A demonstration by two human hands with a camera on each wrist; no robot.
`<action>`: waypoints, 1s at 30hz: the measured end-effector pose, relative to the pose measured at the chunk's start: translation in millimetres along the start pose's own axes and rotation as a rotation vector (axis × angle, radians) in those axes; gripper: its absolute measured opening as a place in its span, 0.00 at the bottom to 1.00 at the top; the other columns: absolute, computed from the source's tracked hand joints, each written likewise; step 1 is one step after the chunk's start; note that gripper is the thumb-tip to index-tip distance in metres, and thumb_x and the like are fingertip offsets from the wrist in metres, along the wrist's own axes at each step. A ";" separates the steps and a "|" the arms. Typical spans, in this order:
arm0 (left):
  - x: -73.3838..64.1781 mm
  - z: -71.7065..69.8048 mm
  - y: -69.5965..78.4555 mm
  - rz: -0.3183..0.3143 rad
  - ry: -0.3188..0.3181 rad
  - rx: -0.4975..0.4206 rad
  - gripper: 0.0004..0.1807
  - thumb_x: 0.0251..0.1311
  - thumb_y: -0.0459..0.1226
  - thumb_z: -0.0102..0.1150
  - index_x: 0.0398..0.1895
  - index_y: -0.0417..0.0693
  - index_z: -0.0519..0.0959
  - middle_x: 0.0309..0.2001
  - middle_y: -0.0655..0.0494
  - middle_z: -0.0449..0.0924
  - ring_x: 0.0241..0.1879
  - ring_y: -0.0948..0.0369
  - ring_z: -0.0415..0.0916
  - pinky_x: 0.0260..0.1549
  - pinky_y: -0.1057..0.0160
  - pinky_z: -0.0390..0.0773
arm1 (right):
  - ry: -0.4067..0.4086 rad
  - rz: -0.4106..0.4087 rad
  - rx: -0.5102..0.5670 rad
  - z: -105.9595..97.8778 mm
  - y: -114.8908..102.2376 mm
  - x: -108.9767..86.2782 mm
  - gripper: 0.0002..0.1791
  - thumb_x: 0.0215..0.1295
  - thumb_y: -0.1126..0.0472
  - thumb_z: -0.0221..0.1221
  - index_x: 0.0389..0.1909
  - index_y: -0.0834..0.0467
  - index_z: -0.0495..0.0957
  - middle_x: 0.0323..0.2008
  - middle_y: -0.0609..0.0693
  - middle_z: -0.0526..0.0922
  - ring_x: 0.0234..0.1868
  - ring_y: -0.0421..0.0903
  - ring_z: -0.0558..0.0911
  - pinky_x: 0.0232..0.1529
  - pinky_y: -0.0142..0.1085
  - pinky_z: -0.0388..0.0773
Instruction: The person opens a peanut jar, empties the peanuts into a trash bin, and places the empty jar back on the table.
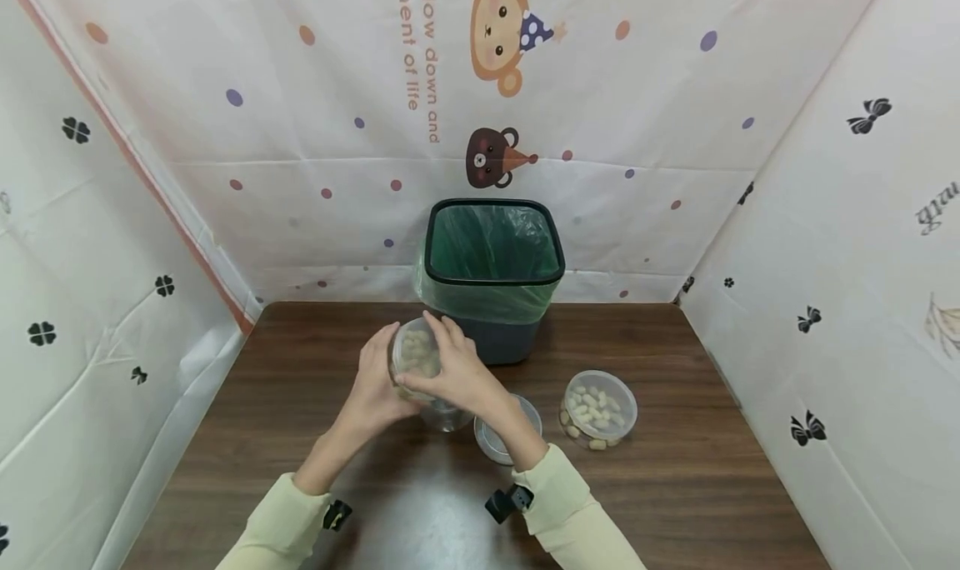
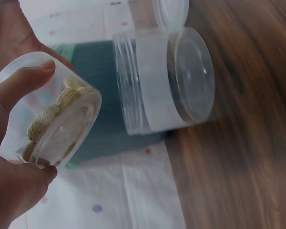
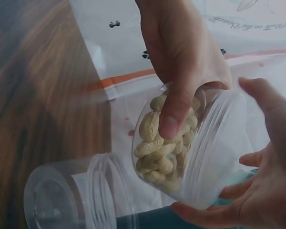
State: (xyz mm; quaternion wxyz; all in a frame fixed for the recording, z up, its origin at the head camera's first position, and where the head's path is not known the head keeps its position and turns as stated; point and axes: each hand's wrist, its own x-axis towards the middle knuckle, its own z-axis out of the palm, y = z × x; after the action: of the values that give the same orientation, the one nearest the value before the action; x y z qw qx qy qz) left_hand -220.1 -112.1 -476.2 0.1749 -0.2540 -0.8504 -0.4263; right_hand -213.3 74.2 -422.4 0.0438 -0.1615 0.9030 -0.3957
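A clear plastic jar of peanuts in their shells (image 3: 164, 150) is held tilted above the table, in front of the bin. My left hand (image 1: 375, 380) grips its clear body, and the thumb lies along the side in the right wrist view. Around the jar's frosted lid (image 3: 219, 148) my right hand (image 1: 456, 370) spreads its thumb and fingers, holding it at the edge. Peanuts show through the plastic, gathered toward the base. Just below the hands stands a clear jar with a white label (image 2: 155, 78), partly hidden in the head view.
A dark bin (image 1: 506, 337) with a green liner stands at the table's back edge. To the right, another round tub of peanuts (image 1: 598, 407) sits on the wooden table (image 1: 675, 487). A clear round lid (image 1: 489, 443) lies partly under the right forearm. Printed sheets (image 1: 315, 237) surround the table.
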 end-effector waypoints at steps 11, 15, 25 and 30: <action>10.2 26.0 30.7 0.069 -0.109 -0.022 0.70 0.25 0.37 0.90 0.74 0.31 0.54 0.72 0.33 0.58 0.71 0.37 0.54 0.65 0.31 0.59 | 0.053 0.045 -0.033 -24.0 10.4 -30.3 0.59 0.57 0.37 0.70 0.82 0.46 0.47 0.76 0.64 0.52 0.66 0.69 0.64 0.53 0.61 0.77; 23.5 35.2 36.0 0.139 -0.136 0.015 0.71 0.24 0.37 0.90 0.75 0.32 0.53 0.72 0.34 0.58 0.71 0.39 0.54 0.66 0.34 0.61 | 0.096 0.035 -0.048 -36.6 19.8 -34.0 0.57 0.56 0.39 0.71 0.81 0.43 0.49 0.74 0.65 0.54 0.65 0.69 0.65 0.51 0.61 0.78; 45.4 46.9 46.1 0.247 -0.195 0.121 0.73 0.22 0.44 0.91 0.74 0.32 0.54 0.71 0.36 0.60 0.70 0.39 0.58 0.64 0.37 0.68 | 0.140 0.019 -0.028 -56.4 35.4 -42.2 0.56 0.54 0.39 0.72 0.80 0.44 0.54 0.74 0.65 0.54 0.69 0.70 0.64 0.55 0.63 0.75; 50.7 48.3 48.5 0.259 -0.208 0.127 0.73 0.21 0.47 0.91 0.73 0.32 0.56 0.69 0.37 0.63 0.68 0.40 0.61 0.64 0.36 0.68 | 0.145 -0.011 -0.025 -59.6 38.9 -44.9 0.57 0.53 0.40 0.73 0.80 0.45 0.54 0.74 0.65 0.54 0.70 0.68 0.63 0.56 0.62 0.75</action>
State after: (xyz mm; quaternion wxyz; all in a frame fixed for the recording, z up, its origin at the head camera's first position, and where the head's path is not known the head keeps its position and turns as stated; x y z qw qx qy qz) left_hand -236.9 -33.9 -447.0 0.1550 -0.3926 -0.8494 -0.3169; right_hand -193.2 155.4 -412.2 -0.0259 -0.1377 0.9078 -0.3954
